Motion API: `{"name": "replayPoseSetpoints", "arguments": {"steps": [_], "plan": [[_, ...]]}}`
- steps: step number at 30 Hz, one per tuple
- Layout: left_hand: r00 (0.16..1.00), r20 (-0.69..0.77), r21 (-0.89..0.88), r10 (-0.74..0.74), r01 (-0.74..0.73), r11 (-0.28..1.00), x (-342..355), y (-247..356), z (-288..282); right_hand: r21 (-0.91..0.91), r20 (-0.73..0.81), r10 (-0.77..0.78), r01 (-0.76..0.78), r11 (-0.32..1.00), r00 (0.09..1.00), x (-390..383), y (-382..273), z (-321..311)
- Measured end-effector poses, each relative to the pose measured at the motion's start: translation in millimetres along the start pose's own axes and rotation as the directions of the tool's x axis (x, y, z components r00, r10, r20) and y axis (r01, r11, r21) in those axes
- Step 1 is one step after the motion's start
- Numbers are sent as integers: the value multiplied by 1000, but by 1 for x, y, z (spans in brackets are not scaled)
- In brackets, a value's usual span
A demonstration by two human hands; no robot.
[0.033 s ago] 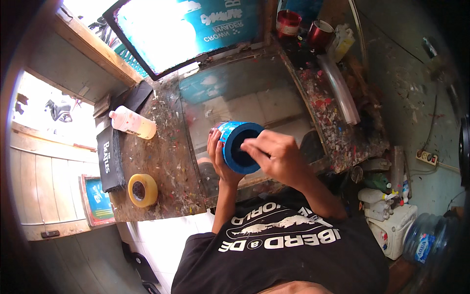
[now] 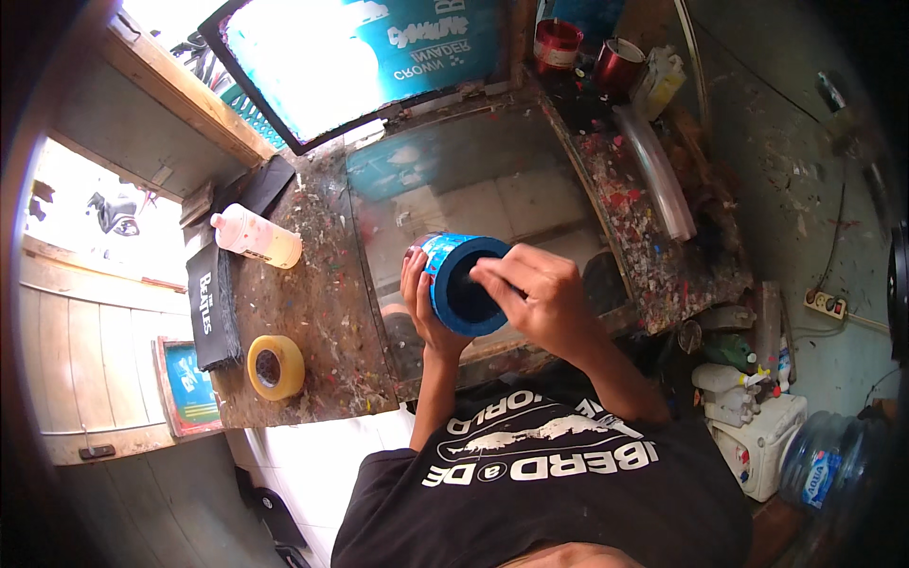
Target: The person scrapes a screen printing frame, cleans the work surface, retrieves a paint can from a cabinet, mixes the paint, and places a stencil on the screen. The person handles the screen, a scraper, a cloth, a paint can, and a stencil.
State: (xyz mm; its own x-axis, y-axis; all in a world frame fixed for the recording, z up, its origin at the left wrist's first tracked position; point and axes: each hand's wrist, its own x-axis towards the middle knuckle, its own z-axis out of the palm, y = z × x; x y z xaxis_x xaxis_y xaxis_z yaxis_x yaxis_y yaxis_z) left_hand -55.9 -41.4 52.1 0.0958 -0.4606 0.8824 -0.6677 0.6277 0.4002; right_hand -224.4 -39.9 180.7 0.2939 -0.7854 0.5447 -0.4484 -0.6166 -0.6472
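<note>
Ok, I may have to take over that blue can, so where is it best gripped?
I'd wrap the outer wall of the blue can from the left, as the left hand does: its rounded shape suits an encircling grip, and the right hand is at the open mouth.

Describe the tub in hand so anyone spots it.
Find the stained workbench, then its glossy panel. Above that, the left hand holds a tilted round tub, the right hand at its mouth. Its thick blue rim sets it apart from the red cans beyond.
</note>
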Motion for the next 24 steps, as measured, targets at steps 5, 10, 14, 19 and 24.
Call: {"name": "replayPoseSetpoints", "arguments": {"steps": [5, 10, 14, 19, 24], "plan": [[1000, 19, 0, -24, 24, 1000, 5, 0, 6, 55, 119, 71, -78, 995, 990, 2, 6, -4], [990, 39, -65, -139, 141, 988, 4, 8, 12, -155, -19, 119, -120, 981, 993, 0, 23, -19], [971, 94, -60, -221, 227, 972, 6, 17, 26, -56, 53, 175, -172, 983, 983, -5, 34, -26], [948, 140, -189, -285, 308, 932, 32, 26, 65, 274, 114, 331, -349, 896, 937, 13, 57, -37], [964, 173, -228, -203, 240, 944, 98, 16, 130, -32, -46, 115, -116, 993, 992, 63, 116, -62]]}}
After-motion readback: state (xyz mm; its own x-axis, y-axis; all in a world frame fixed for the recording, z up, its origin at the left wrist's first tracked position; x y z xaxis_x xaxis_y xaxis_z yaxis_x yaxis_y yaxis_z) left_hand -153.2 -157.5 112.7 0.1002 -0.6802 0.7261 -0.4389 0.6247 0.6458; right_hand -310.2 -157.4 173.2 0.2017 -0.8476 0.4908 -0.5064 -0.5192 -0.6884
